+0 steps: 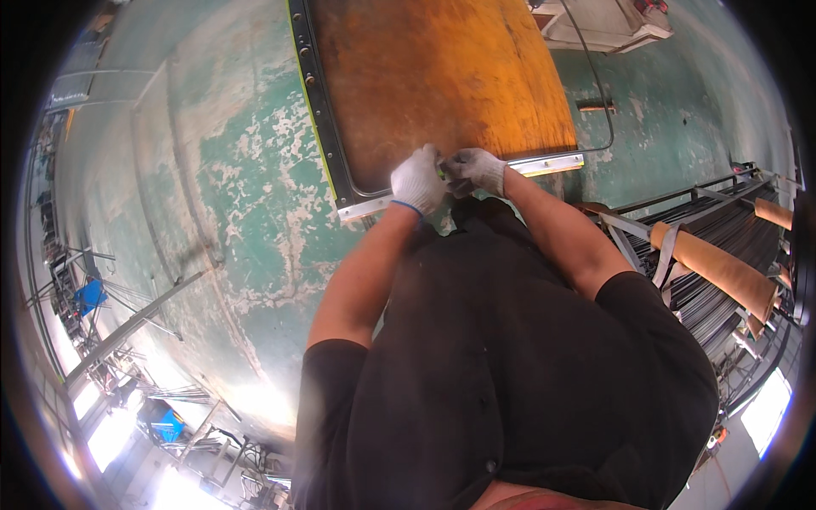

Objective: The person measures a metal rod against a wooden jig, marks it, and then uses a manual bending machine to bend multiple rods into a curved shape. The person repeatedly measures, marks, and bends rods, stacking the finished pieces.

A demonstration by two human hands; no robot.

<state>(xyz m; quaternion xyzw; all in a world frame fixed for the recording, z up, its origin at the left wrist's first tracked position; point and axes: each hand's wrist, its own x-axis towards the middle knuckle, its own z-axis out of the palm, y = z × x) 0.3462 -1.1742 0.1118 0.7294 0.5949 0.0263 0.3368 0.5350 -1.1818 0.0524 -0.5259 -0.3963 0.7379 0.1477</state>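
Both my hands wear white knit gloves, the right one with dark fingers, and meet at the near edge of a worn orange-brown board (442, 76). My left hand (419, 180) is closed at the strip along this edge. Beside it, my right hand (478, 169) has its fingers bent round the thin black strip (552, 155). From there the strip runs right, then loops up past the board. A pale metal rail (364, 206) lies along the near edge. Something small and green shows between my fingertips; its kind cannot be made out.
A black bar with round fasteners (309, 78) borders the board's left side. On the right, a metal rack (705, 200) carries long dark rods and a brown roll (714, 265). Worn green floor (255, 204) surrounds the board. A pale panel (595, 24) is at the far right.
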